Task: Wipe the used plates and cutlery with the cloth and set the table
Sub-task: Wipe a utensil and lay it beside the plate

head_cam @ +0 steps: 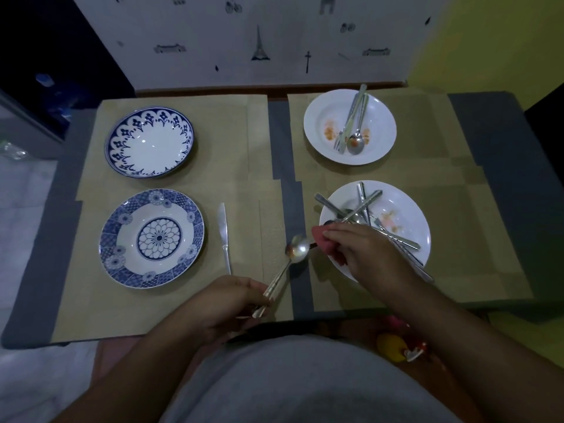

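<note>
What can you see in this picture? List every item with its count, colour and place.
blue-patterned plates: 2, blue and white, left side
white plates: 2, white, orange-stained, right side
knife: 1, silver, right of the near blue-patterned plate
spoon: 1, silver, stained, held at centre front
other cutlery: several, silver, on both white plates
cloth: 1, red, beside the spoon bowl
mats: several, tan, over grey table
left hand: 1, grips spoon handle
right hand: 1, holds cloth

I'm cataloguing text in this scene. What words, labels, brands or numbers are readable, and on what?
None can be read.
The white backdrop bears only small drawings, such as a tower, no letters.
The far blue plate and near blue plate carry patterns only.
The knife shows no legible stamp.
</note>
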A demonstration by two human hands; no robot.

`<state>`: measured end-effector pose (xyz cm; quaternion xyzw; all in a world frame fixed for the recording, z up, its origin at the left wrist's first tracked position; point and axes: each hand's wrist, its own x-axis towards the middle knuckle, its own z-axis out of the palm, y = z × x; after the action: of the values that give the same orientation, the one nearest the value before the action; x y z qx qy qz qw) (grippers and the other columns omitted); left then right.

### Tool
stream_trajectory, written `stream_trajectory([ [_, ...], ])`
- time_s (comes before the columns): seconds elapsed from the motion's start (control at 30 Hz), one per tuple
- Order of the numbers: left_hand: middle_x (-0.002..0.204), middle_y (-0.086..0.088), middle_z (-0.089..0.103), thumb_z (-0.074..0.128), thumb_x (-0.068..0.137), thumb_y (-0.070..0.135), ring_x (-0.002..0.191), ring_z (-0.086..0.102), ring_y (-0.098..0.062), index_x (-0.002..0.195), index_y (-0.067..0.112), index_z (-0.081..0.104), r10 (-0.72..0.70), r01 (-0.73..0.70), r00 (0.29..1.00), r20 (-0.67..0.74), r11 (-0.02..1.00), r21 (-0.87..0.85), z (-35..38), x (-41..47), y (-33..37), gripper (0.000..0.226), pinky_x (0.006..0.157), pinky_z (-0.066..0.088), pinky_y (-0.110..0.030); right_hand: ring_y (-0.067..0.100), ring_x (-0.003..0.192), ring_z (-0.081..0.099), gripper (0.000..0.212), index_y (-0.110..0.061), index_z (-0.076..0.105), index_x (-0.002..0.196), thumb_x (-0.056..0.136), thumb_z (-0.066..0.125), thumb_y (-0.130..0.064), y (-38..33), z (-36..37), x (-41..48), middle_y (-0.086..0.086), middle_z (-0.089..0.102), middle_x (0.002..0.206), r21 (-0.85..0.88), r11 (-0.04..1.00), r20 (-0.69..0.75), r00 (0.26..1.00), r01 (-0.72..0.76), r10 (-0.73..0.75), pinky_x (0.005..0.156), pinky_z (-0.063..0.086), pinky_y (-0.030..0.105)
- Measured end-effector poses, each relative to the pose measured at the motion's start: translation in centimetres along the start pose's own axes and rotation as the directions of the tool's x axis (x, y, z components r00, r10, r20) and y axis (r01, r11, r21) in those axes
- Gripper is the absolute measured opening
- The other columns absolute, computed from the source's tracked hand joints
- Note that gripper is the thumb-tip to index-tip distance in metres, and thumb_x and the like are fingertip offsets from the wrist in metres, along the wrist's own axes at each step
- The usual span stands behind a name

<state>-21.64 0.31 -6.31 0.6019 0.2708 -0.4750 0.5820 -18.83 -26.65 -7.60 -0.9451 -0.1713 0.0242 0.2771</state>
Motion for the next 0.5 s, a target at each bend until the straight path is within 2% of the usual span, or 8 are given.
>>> stream_trajectory([
  [0.1,0.08,-0.013,0.071,0.066,0.088,-0.006,0.063,0.065,-0.015,0.101,0.0,0.072,0.056,-0.056,0.998,0.004,0.996,-0.066,-0.5,-0.5,-0.2,0.015,0.056,0.054,-0.022,0.026,0.106,0.063,0.044,-0.011,0.068,0.117,0.076,0.074,0.0,-2.1,-0.1,0.5,0.009,0.068,0.118,-0.004,1.0,-0.027,0.999,0.023,-0.023,0.094,0.051,0.042],
  [0.2,0.097,-0.019,0.074,0.065,0.088,-0.006,0.077,0.067,-0.019,0.11,0.0,0.072,0.135,-0.132,0.991,0.022,0.986,-0.097,-0.2,-0.3,0.1,0.024,0.071,0.056,-0.027,0.021,0.107,0.058,0.047,-0.012,0.066,0.121,0.076,0.072,0.001,-3.9,0.9,0.7,0.007,0.066,0.12,0.017,0.995,0.002,0.995,0.102,-0.102,0.096,0.046,0.032],
  [0.27,0.099,-0.016,0.076,0.065,0.089,-0.006,0.08,0.067,-0.018,0.109,0.005,0.073,0.191,-0.188,0.981,0.02,0.977,-0.096,0.5,-0.3,0.5,0.025,0.076,0.056,-0.029,0.02,0.112,0.055,0.048,-0.014,0.065,0.122,0.076,0.072,-0.001,-4.4,1.9,0.9,0.006,0.064,0.123,0.004,0.988,0.071,0.986,0.154,-0.154,0.098,0.044,0.031],
  [0.4,0.092,-0.014,0.074,0.063,0.089,-0.011,0.074,0.066,-0.016,0.104,0.006,0.075,0.287,-0.285,0.958,0.018,0.954,-0.089,1.5,-0.6,1.1,0.026,0.067,0.057,-0.024,0.022,0.107,0.058,0.044,-0.015,0.069,0.112,0.072,0.074,0.005,-5.0,2.1,2.3,0.003,0.067,0.117,-0.026,0.978,0.094,0.975,0.207,-0.204,0.096,0.043,0.029],
  [0.5,0.089,-0.014,0.073,0.063,0.089,-0.01,0.077,0.064,-0.019,0.101,0.01,0.076,0.336,-0.337,0.941,-0.027,0.939,-0.067,1.8,-0.5,1.8,0.027,0.067,0.056,-0.023,0.019,0.099,0.06,0.029,-0.016,0.07,0.104,0.079,0.069,0.0,-4.4,1.2,4.2,0.003,0.069,0.107,-0.01,0.989,0.038,0.988,0.15,-0.149,0.09,0.05,0.038],
])
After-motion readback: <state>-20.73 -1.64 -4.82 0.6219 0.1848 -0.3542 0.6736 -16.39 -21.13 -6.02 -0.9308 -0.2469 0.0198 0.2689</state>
